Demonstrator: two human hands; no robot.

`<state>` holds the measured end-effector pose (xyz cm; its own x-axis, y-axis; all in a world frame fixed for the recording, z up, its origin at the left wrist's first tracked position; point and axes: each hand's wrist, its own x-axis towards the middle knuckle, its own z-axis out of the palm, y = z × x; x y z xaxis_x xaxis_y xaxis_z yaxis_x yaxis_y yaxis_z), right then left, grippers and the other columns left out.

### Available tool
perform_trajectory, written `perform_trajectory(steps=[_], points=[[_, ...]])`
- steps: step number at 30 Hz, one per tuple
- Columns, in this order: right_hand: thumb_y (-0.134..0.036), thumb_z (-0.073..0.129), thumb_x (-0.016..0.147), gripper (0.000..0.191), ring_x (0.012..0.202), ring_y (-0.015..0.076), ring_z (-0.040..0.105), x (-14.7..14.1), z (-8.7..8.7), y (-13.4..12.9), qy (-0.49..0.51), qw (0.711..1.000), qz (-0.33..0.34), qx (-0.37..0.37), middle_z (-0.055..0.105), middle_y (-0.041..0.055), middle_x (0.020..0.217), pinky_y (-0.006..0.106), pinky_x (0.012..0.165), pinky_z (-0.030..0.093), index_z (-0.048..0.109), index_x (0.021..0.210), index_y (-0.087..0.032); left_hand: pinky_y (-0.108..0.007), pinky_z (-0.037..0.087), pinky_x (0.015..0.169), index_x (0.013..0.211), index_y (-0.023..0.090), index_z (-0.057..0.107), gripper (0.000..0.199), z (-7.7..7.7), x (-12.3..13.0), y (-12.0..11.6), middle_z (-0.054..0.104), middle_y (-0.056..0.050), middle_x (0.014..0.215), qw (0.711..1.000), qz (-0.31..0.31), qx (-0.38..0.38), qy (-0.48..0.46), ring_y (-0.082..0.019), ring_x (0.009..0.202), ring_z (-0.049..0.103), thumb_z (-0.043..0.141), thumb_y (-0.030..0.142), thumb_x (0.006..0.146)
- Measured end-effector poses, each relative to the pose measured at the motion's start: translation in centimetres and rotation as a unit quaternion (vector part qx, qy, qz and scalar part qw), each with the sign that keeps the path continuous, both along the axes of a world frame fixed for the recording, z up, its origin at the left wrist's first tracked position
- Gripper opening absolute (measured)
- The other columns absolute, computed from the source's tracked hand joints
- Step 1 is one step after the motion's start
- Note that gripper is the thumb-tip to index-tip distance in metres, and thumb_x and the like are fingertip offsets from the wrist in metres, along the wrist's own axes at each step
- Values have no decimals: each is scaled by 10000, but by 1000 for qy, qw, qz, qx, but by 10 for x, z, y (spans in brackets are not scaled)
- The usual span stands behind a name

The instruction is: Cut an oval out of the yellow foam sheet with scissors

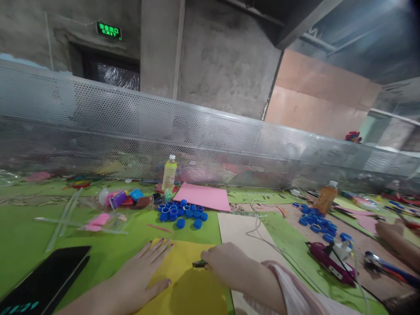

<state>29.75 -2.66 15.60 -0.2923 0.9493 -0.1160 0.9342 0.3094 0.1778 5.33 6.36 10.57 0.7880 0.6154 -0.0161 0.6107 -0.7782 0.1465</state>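
Left hand: the left hand (141, 273) lies flat, fingers spread, palm pressing down the yellow sheet (187, 280) on the green table (22, 236).
Right hand: the right hand (226, 262) is curled over the sheet's top edge, fingertips pinching a small dark tool (199, 264); whether it's a pen or a cutter I can't tell.
Step in hand: looks like marking or cutting the yellow sheet, one hand steadying, the other working the tool at the edge.
Next move: I'd judge it needs the flat hand to keep the sheet from sliding while the tool runs along it.
Nearby: a heap of blue bottle caps (182, 212) just beyond the sheet, a pink sheet (205, 197), a yellow drink bottle (169, 173), and a purple glue gun (328, 261) with its cord off to the right.
Other person: a co-worker's forearm (398, 240) at the far right edge.
Writing: the green sign (109, 30) over the doorway reads "EXIT", with characters above too small to read; bottle labels are blurred.
Phone: a dark phone (46, 280) lies bottom left, its teal figures unreadable.
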Motion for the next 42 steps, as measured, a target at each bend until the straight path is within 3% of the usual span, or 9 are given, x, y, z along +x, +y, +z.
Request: perform_trajectory(steps=[20,29,32,35,38,42], points=[[-234,517,917,171,812,272,714,7,11,-13,21,999,-36,-12,736,91,904,297,616,480,664,992,-191,-533,181,1153,1509,173,210,751,-8,-4,5,167,-55,1562,1000,5,-15,-21,-328,1434,124,334,657,948],[-218,517,893,155,815,290,691,13,10,-13,107,992,-67,-5,723,114,902,325,644,449,661,943,-189,-555,160,1148,1513,186,217,741,1,-5,3,181,-71,1562,1000,0,-23,-21,-329,1436,136,329,654,949],[-307,503,923,184,852,269,667,23,9,-2,177,980,-95,16,702,106,950,319,664,437,633,989,-195,-556,167,1144,1507,215,280,762,4,-6,8,245,-70,1559,999,-3,-33,-17,-342,1431,190,434,655,904],[-447,647,826,330,832,247,646,30,-1,17,254,959,-127,10,674,96,964,293,634,439,605,1012,-177,-559,266,1107,1503,194,326,849,9,-5,13,304,-107,1553,999,18,-40,-21,-383,1403,275,625,550,793],[-406,709,764,399,619,184,622,29,-17,37,323,931,-162,-50,655,38,800,250,502,425,579,1052,-163,-528,324,1080,1492,192,360,920,15,-1,16,386,-121,1518,998,40,-41,-27,-386,1358,361,711,436,677],[-342,674,779,310,457,148,542,20,-28,50,385,896,-184,-124,530,-58,542,220,405,400,573,1015,-167,-496,312,1094,1484,144,366,924,21,6,12,419,-150,1490,998,52,-36,-25,-372,1354,367,709,380,658]])
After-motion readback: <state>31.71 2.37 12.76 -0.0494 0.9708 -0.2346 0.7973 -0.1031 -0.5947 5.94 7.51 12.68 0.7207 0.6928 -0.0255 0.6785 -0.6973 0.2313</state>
